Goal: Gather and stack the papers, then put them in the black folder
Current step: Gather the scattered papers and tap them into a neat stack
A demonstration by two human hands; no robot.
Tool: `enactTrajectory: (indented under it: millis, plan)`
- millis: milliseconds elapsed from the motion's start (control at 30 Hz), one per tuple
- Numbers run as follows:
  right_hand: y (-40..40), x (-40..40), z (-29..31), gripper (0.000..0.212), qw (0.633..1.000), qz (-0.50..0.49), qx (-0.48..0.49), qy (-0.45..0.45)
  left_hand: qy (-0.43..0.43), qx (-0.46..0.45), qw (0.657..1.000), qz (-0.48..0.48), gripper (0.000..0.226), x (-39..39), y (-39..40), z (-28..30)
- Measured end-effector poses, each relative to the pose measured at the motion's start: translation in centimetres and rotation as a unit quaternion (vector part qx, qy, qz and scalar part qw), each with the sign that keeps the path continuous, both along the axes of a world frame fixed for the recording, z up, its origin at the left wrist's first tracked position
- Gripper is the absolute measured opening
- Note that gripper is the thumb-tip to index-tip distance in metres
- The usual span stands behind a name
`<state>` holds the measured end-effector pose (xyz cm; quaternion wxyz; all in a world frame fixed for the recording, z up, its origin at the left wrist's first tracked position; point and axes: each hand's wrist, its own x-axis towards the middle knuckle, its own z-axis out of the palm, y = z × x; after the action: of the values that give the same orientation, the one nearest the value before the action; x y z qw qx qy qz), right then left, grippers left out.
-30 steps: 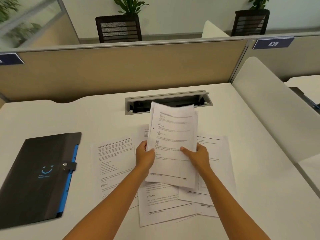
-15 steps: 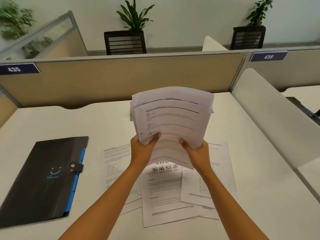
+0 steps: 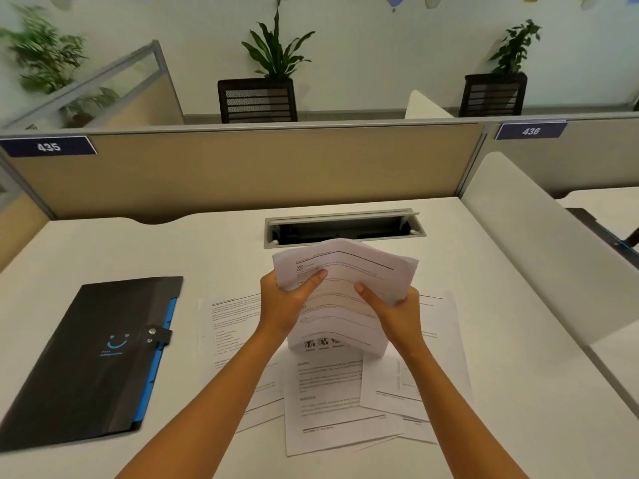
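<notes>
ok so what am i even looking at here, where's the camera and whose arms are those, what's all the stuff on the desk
There is no machine here. The camera sits on a person's head and looks forward and down, so the two bare arms coming up from the bottom edge are that person's own.

The left hand and the right hand together grip a sheaf of printed papers, lifted off the white desk and bowed in the middle.

More loose sheets lie overlapping on the desk under the arms. To the left lies a closed black folder with a blue edge and a snap tab. Behind the papers is an open cable slot in the desk, then a tan divider with a plate reading 435. Beyond it stand chairs and potted plants.
</notes>
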<state>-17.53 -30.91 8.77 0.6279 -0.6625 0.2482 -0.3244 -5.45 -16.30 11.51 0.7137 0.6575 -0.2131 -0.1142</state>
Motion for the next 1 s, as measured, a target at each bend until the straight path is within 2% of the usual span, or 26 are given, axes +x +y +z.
enactTrajectory:
  millis: [133,333,833,1000]
  plan:
    - [-0.2,-0.3,0.0,0.034,1.000,-0.006,0.004,-0.005,0.024,-0.003,1.000,0.001,0.027,0.0,0.0,0.0]
    - [0.0,-1.5,-1.7,0.041,1.000,0.002,0.014,0.019,0.055,0.030,0.998,-0.020,0.031,-0.7,0.3,-1.4]
    - [0.4,-2.6,-3.2,0.043,1.000,0.014,0.009,0.011,0.089,0.015,0.996,-0.024,0.039,-1.4,1.3,-3.6]
    - [0.9,-3.1,-4.6,0.047,0.999,0.010,0.016,0.035,0.094,0.033,0.995,-0.025,0.039,-2.0,1.5,-4.5]
